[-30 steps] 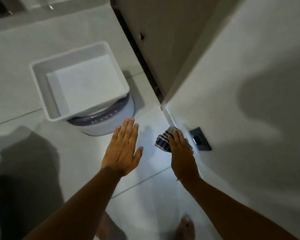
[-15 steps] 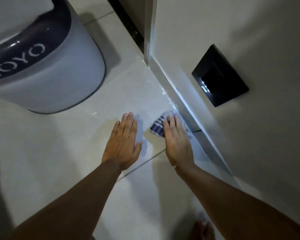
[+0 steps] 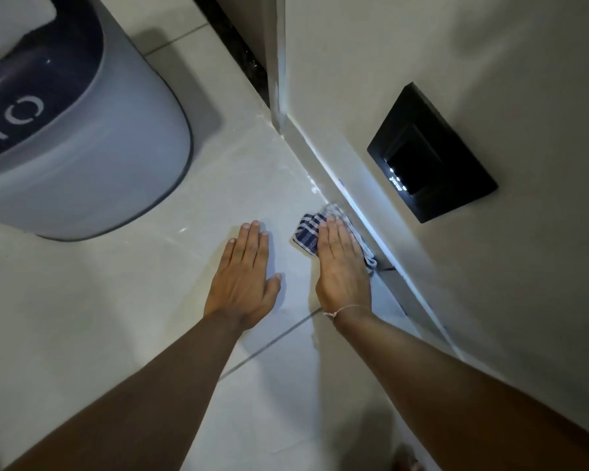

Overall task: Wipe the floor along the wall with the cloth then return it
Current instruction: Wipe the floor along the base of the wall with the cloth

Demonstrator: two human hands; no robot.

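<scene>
As view nears, right hand (image 3: 342, 266) pressing cloth (image 3: 307, 231)

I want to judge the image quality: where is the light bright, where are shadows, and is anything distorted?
Head view: a bright strip of light runs along the skirting beside the striped cloth under the right hand; the bin casts a soft shadow on the floor; the lower corners are dark; the wide lens makes the wall lean.

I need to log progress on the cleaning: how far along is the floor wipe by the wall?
Done: the striped cloth is down on the floor at the foot of the wall. In hand: the right hand presses it flat against the skirting, while the left hand rests flat on the tile. Left: the remaining strip along the wall, then returning the cloth.
</scene>
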